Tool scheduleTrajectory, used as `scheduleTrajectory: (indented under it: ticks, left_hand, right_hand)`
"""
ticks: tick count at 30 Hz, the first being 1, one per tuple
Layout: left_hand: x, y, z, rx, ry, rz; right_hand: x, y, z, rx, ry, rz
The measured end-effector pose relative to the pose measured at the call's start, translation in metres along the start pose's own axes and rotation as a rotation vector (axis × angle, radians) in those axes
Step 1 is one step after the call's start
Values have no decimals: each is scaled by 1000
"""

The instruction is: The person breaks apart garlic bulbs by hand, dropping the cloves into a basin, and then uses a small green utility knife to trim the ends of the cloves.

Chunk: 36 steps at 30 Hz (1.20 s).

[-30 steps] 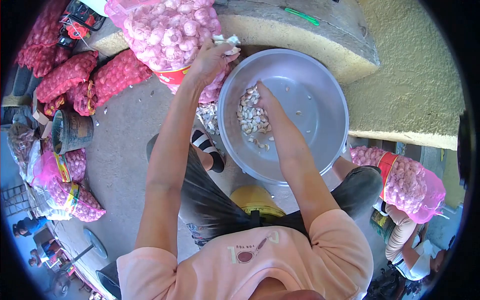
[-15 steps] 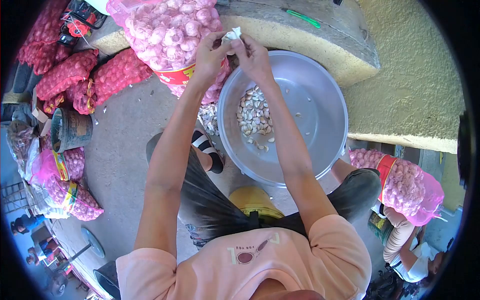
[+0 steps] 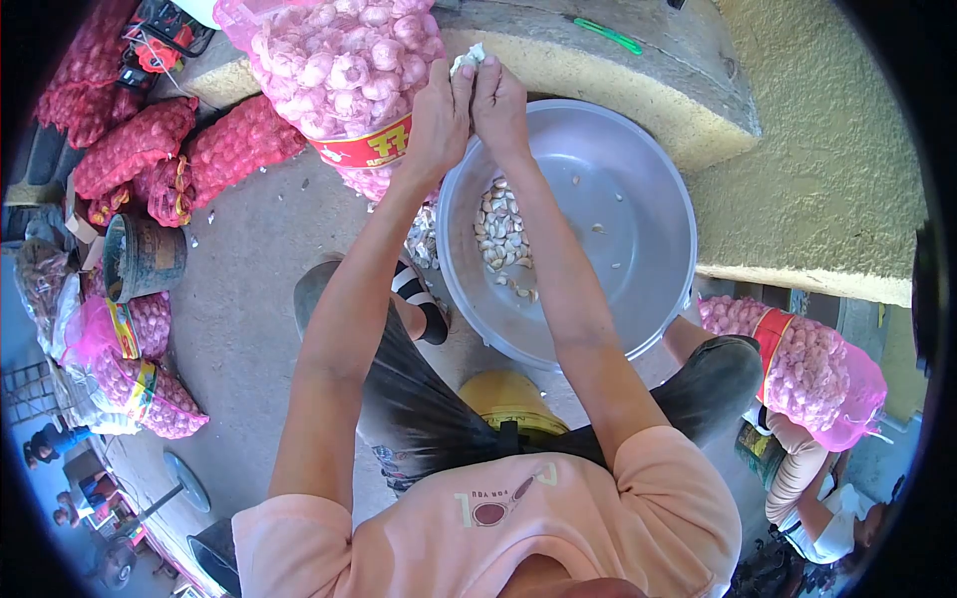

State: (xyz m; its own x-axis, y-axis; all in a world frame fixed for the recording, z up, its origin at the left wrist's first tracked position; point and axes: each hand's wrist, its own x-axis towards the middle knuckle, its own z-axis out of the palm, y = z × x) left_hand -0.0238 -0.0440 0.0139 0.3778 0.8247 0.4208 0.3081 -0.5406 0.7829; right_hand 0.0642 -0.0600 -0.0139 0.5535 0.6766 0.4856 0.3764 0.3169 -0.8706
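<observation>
A whitish garlic bulb (image 3: 468, 60) is pinched between my two hands, its upper part showing above the thumbs. My left hand (image 3: 439, 118) is closed on its left side. Close against it, my right hand (image 3: 499, 112) is closed on the right side. The fingers hide most of the bulb. Below and to the right stands a large grey basin (image 3: 648, 214), with loose garlic cloves (image 3: 500, 234) heaped along its left side. A pink mesh sack of garlic bulbs (image 3: 344, 72) with a red label stands just left of my hands.
A concrete ledge (image 3: 538, 45) runs behind the basin, with a green knife-like tool (image 3: 608, 36) on it. Red mesh sacks (image 3: 239, 145) and a dark bucket (image 3: 145, 259) stand left. A yellow bucket (image 3: 508, 399) is between my legs. Another person (image 3: 822, 513) sits lower right by a garlic sack (image 3: 797, 369).
Both hands have moved slightly up with the garlic and closer together, thumbs now side by side. More of the sack's red label shows.
</observation>
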Motion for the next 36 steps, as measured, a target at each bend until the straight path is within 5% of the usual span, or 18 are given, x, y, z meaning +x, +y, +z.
scheduleTrajectory:
  ticks: [7,19,22,25,34,36]
  left_hand:
    - [-3,4,-2,-105,-69,-123]
    - [-3,6,-1,-227,-87,-61]
    - [1,13,-8,-613,-238,-312]
    - [-4,13,-7,-613,-191,-311]
    - [-2,-5,5,-955,-341,-535]
    - [-5,-2,2,-1058,-515,-645]
  right_hand:
    - [-7,9,-2,455,-115,382]
    - [-6,1,-15,522,-124,455]
    - [-6,-7,-28,662,-203,607]
    - [-3,1,-26,521,-210,464]
    - [-3,-9,-36,558,-95,470]
    - [-5,5,-43,452,-132,395]
